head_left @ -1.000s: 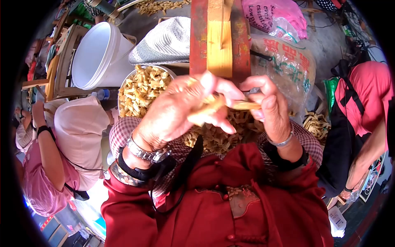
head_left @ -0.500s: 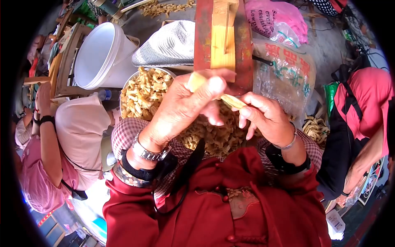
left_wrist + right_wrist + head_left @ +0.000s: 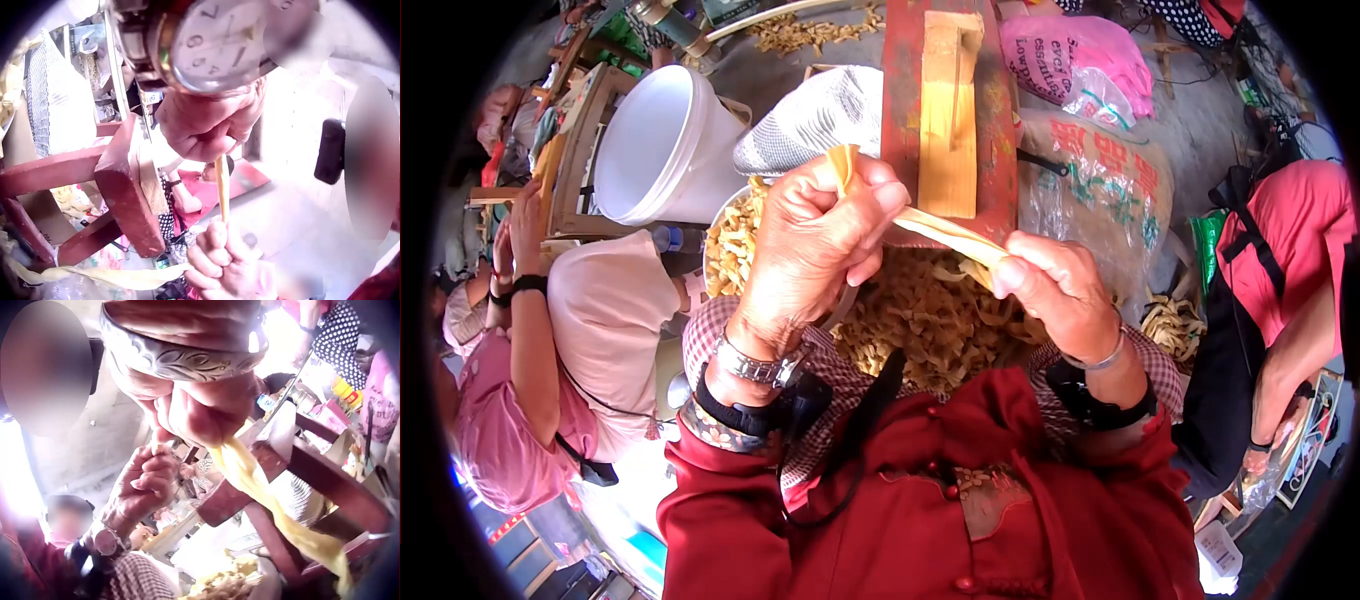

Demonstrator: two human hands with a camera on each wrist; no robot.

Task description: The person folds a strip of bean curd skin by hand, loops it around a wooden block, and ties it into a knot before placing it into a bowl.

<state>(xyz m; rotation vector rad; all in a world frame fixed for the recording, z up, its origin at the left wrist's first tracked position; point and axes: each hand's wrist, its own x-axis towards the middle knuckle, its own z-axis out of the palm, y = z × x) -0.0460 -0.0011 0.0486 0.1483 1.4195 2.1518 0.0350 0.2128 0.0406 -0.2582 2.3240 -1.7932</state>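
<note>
A yellowish strip (image 3: 950,235) is stretched between the two hands above the lap. The left hand (image 3: 815,225) grips one end, and a short folded piece sticks up past its fingers. At the other end the right hand (image 3: 1060,295) pinches the strip between thumb and fingers. In the left wrist view the strip (image 3: 222,187) runs taut from the left hand (image 3: 212,122) to the right hand (image 3: 222,265). A long loose tail (image 3: 275,512) hangs from the right hand (image 3: 194,412) in the right wrist view. Below the hands lies a heap of knotted strips (image 3: 930,320).
A red bench (image 3: 1000,130) with a wooden block (image 3: 948,150) stands ahead. To its left are a white bucket (image 3: 650,145), a mesh bag (image 3: 815,115) and a container of knotted pieces (image 3: 735,240). Plastic bags (image 3: 1090,180) lie at its right. People sit on both sides.
The hands have moved apart, drawing the strip out straight between them. The left hand's fingers have closed around its end, where they were loosely spread before. The view has shifted slightly.
</note>
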